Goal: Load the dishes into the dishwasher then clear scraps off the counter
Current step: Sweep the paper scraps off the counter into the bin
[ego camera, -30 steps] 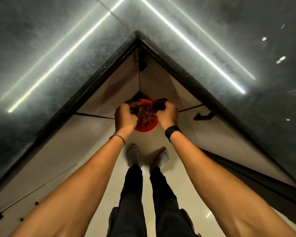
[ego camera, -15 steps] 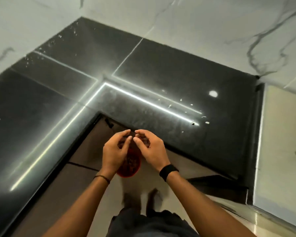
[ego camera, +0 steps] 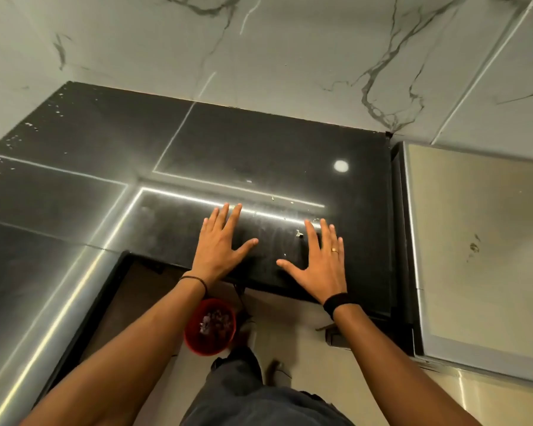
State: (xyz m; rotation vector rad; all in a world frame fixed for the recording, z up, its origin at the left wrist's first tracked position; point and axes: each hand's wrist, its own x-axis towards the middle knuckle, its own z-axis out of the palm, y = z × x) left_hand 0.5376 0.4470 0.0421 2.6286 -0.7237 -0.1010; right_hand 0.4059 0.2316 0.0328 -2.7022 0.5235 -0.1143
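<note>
Both my hands lie flat, fingers spread, on the black L-shaped counter (ego camera: 259,142). My left hand (ego camera: 220,241) is near the counter's inner corner, my right hand (ego camera: 317,259) a little to its right. Small pale scraps (ego camera: 299,233) lie between them, close to my right fingers, and more specks (ego camera: 273,198) sit farther back. Below the counter edge, on the floor, stands a red bin (ego camera: 210,325) with scraps inside, under my left forearm.
A steel appliance top (ego camera: 480,241) adjoins the counter on the right. White marbled wall tiles (ego camera: 259,47) rise behind. White specks (ego camera: 28,127) dot the far-left counter. My legs and shoes (ego camera: 250,330) stand beside the bin. Cabinet fronts (ego camera: 136,287) lie under the counter.
My hands were together over the red bin, dropping scraps. They have since risen, parted and laid flat on the counter. My view tilted up from the floor to the counter.
</note>
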